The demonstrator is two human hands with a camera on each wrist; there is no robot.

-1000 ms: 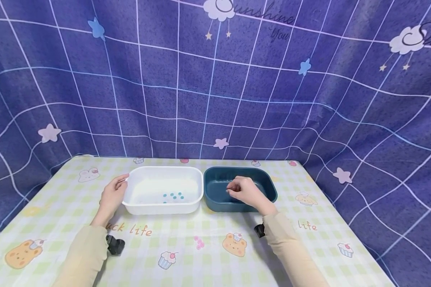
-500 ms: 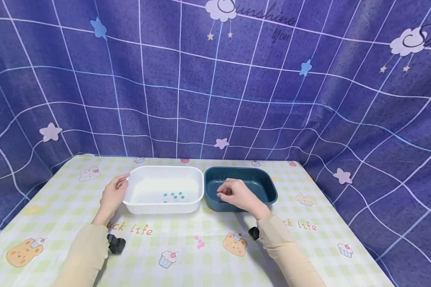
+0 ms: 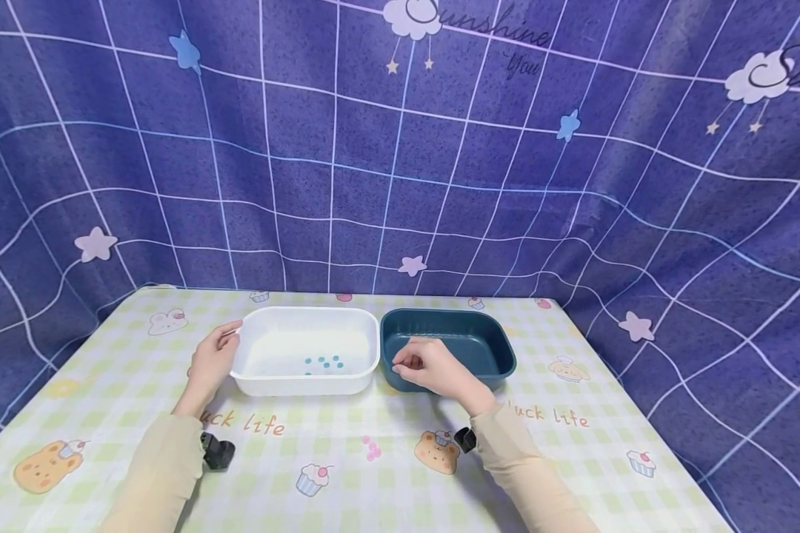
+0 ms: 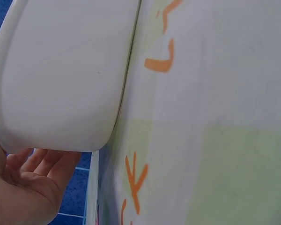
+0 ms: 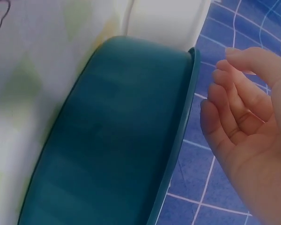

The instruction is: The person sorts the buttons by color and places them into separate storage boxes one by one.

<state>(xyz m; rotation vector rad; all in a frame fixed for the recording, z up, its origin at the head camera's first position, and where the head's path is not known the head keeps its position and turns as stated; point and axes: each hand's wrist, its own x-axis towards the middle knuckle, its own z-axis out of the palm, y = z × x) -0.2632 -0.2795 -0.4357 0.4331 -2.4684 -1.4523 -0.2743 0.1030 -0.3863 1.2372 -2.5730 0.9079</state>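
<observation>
My left hand (image 3: 215, 357) rests against the left end of a white rectangular tub (image 3: 305, 386). In the left wrist view the fingers (image 4: 49, 161) lie along the outside of its end wall, partly hidden behind it. Several small teal discs (image 3: 326, 365) are scattered on the tub's floor toward the front right. Above the front left corner of a dark teal tub (image 3: 487, 348) is my right hand (image 3: 432, 366), fingers bent and thumb tip close to the index fingertip. The right wrist view shows these fingertips (image 5: 223, 64) beyond the rim; whether they hold something small, I cannot tell.
Both tubs stand side by side, close together, on a checked tablecloth (image 3: 353, 485) printed with bears and cupcakes. Behind the table's far edge hangs a blue curtain (image 3: 307, 163) with a grid pattern. Black wrist cameras (image 3: 218, 451) sit under both forearms.
My right hand has moved left and slightly nearer, from over the middle of the dark tub to its front left corner. My left hand stays at the white tub's end.
</observation>
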